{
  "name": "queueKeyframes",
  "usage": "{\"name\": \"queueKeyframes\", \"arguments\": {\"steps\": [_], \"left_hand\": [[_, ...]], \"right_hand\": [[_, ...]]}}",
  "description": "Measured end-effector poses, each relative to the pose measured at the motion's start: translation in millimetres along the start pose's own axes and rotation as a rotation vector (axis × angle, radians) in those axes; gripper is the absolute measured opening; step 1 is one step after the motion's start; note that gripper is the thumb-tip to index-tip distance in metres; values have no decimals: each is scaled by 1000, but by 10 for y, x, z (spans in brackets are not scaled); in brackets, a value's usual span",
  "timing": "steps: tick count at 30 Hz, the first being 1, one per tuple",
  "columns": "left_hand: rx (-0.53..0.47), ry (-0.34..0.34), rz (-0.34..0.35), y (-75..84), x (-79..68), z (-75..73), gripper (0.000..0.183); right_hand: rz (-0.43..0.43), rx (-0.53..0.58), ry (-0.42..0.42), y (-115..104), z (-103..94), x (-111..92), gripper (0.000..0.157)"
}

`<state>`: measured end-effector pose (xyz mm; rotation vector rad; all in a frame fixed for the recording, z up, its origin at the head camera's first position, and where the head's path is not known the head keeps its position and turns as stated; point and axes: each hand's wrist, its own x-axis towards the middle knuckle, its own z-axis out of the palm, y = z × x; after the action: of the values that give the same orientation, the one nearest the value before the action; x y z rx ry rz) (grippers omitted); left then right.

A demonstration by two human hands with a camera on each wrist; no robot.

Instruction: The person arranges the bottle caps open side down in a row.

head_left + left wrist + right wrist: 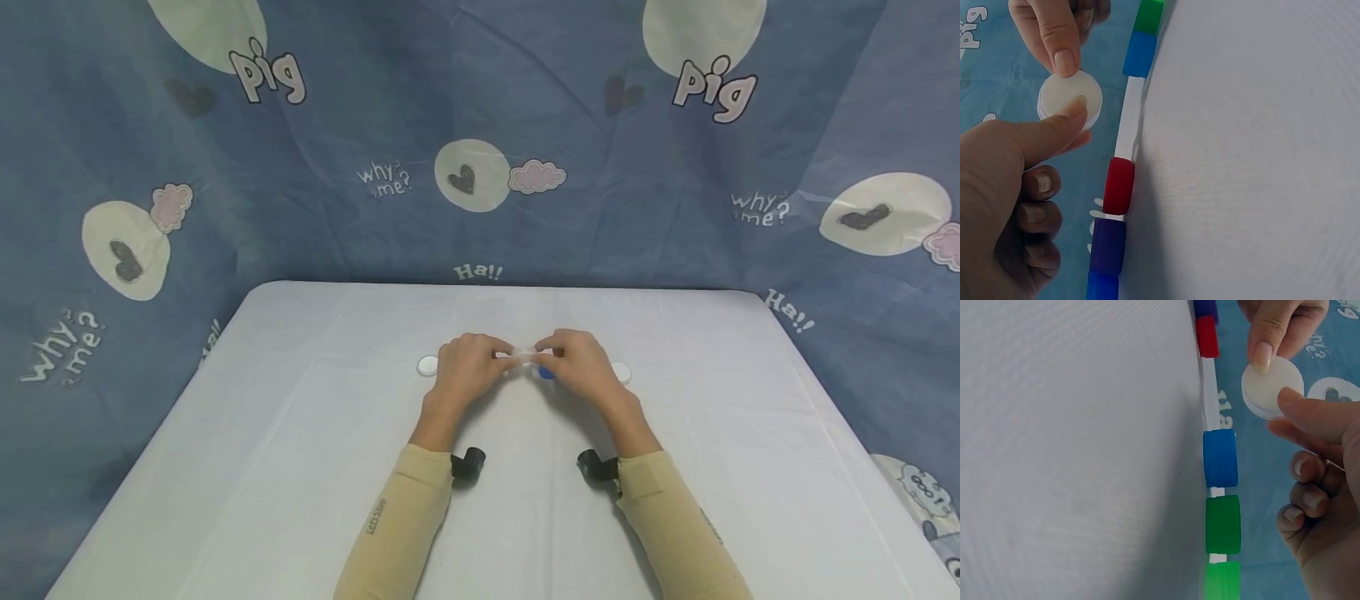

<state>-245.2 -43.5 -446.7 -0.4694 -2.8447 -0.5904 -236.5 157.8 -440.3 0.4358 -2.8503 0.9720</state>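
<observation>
A small round white tub, flat-faced and slightly translucent, is held up above the table between both hands. My left hand pinches its edge between thumb and forefinger, the other fingers curled beneath. From the opposite side my right hand pinches it the same way, thumb tip lying on the round face. In the right wrist view, the same white tub appears tilted toward the camera. Behind it on the table stand a blue tub and a red tub, with a gap between them.
A row of small coloured tubs crosses the table, including a purple tub and a green tub. White round tops show beside the hands. The white-covered table ends at a blue printed cloth.
</observation>
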Motion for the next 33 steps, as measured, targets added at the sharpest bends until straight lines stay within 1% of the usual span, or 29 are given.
{"name": "queueKeyframes", "arguments": {"steps": [8, 14, 18, 21, 25, 26, 28, 31, 33], "left_hand": [[-17, -12, 1, 14, -5, -3, 34], [-36, 8, 43, 12, -2, -2, 38], [-53, 26, 71, 11, -1, -7, 42], [-68, 40, 95, 10, -3, 4, 44], [-81, 55, 124, 10, 1, 11, 41], [-81, 57, 120, 11, 1, 5, 41], [-72, 54, 91, 5, 3, -9, 40], [-54, 35, 18, -13, 1, -32, 42], [-50, 2, -26, -26, -4, -39, 43]], "right_hand": [[20, 52, 1, 20, 0, -9, 19], [127, 229, -37, 29, -41, -12, 22], [173, 280, -69, 30, -76, -15, 26], [179, 296, -77, 33, -85, -21, 25], [160, 311, -82, 29, -79, -14, 24], [154, 308, -78, 27, -76, -11, 24], [153, 299, -72, 25, -72, -6, 24], [170, 283, -51, 24, -67, -2, 22], [176, 270, -54, 25, -59, -6, 22]]}}
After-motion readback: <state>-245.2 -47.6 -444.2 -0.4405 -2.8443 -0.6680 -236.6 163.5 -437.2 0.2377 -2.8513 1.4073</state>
